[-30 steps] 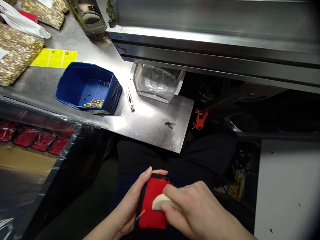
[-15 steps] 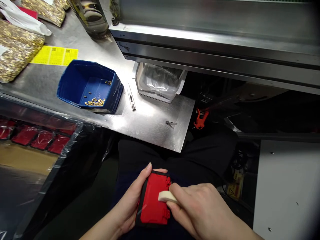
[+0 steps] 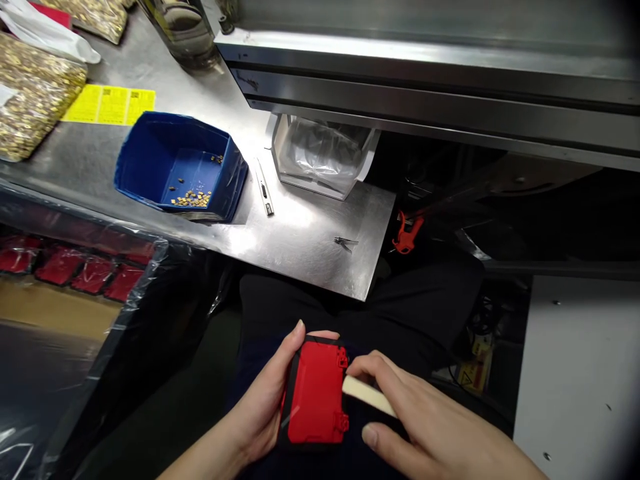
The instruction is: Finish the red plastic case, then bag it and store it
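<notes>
In front of my lap, my left hand (image 3: pixel 273 383) grips a red plastic case (image 3: pixel 317 393) with a black border, thumb along its left side and fingertips past the top edge. Two small red clips stand on the case's right side. A cream-coloured block (image 3: pixel 369 395), its exact kind unclear, sits in my right hand (image 3: pixel 415 413) under the curled index finger, with the thumb held apart below. The block's near end is close to the case's right edge; whether they touch I cannot tell. Its other end is hidden by my hand.
A metal table (image 3: pixel 305 250) carries a blue bin (image 3: pixel 175 153) of small brass pieces, a white utility knife (image 3: pixel 265 190), small nippers (image 3: pixel 346 243) and a white bin (image 3: pixel 320 180) lined with plastic. An orange air gun (image 3: pixel 407 233) hangs right. Bagged red cases (image 3: pixel 65 265) lie at left.
My right hand has drawn the cream-coloured block off the red face towards the right, and my thumb has spread away from it. The case has shifted slightly right in my left hand.
</notes>
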### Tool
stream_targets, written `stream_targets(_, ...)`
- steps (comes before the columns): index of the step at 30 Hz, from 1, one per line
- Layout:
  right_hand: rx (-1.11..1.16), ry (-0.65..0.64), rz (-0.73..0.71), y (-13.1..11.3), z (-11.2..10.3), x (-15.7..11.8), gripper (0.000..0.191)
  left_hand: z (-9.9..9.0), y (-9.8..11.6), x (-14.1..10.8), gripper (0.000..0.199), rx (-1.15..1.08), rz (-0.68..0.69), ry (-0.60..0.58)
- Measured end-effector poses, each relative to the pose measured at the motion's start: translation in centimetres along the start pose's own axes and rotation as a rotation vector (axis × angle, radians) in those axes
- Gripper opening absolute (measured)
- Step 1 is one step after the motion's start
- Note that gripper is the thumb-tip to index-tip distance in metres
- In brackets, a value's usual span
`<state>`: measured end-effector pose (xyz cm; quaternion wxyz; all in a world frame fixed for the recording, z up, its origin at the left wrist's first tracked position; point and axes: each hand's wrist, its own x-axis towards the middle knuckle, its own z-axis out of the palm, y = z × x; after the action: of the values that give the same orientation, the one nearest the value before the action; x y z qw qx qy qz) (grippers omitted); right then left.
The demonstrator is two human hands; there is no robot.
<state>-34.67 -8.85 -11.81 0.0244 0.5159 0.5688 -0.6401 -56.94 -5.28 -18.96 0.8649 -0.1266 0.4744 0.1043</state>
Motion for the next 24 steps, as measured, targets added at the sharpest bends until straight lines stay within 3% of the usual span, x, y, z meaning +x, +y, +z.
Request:
stream_targets(12,0.263,-0.076,-0.126,4.2,0.7,-0.6,0.039,-0.6,-0.3,0.0,0.062,-0.018,0.033,-0.037)
stream_targets(16,0.253,0.161,-0.168,4.8,2.1,0.2,0.055,-0.3,-0.3,0.0,0.061,-0.010,0.025,-0.019)
stream_targets(19,0.121,0.362,-0.384,4.4,2.9,1.0,0.051,-0.1,-0.5,-0.1,0.063,-0.017,0.029,-0.021)
stream_targets(21,-0.006,0.435,-0.491,4.0,3.2,1.4,0.046,0.1,-0.6,-0.1,0.064,0.002,0.051,-0.009)
stream_targets(24,-0.062,0.488,-0.506,3.6,3.6,1.7,0.044,0.2,-0.8,-0.2,0.065,0.053,0.086,0.017)
